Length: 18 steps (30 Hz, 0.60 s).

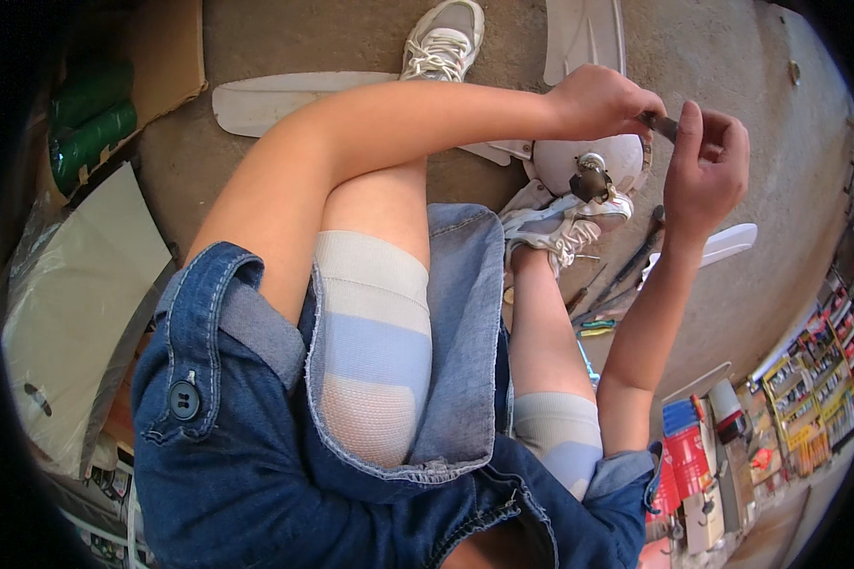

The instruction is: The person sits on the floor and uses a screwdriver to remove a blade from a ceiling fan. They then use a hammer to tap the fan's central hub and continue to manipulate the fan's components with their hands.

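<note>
My left hand (598,102) and my right hand (710,169) meet at the upper right. Between them is a short dark narrow piece (662,125) whose kind I cannot make out. The fingers of each hand are closed on one of its ends. Below and left of the hands lies a white ceiling fan, its round motor housing (552,161) on the floor. A dark metal fitting (592,180) sticks up from its middle. White fan blades (304,100) reach out to the left, the top (584,43) and the right (726,245).
My right shoe (565,232) stands against the fan; my left shoe (443,47) is by a blade. Dark long-handled tools (636,256) lie right of my leg. Boxes and packaged goods (807,398) line the right side. A cardboard box (166,66) and a wrapped panel (76,313) are at left.
</note>
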{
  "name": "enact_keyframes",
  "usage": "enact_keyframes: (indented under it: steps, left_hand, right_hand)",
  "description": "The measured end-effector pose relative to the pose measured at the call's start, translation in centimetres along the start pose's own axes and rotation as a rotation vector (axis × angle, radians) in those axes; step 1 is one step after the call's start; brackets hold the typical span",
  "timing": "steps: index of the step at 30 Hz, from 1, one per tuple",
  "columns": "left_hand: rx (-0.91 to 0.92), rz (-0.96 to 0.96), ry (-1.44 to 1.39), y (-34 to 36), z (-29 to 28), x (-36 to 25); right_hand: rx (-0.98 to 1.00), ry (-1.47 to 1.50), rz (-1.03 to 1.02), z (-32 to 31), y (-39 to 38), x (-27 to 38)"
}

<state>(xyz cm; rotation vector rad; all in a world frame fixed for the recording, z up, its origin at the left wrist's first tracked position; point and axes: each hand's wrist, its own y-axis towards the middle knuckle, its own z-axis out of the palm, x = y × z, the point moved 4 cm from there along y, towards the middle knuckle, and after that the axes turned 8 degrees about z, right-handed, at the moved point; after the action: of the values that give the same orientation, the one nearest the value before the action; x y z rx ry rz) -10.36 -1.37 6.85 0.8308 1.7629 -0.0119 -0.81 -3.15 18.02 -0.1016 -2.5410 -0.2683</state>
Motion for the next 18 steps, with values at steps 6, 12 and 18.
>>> enact_keyframes:
  steps: [6,12,18]
  left_hand:
    - [-0.095,0.079,0.062,0.1,0.0,-0.6]
    - [0.045,0.013,-0.123,0.3,0.3,0.3]
    - [-0.001,0.199,0.182,0.9,-0.4,-0.9]
  right_hand:
    - [0.157,-0.390,0.173,-0.8,-0.4,1.6]
    - [0.173,-0.332,-0.046,-0.7,-0.7,2.5]
    - [0.312,-0.513,0.322,-0.9,-0.9,1.7]
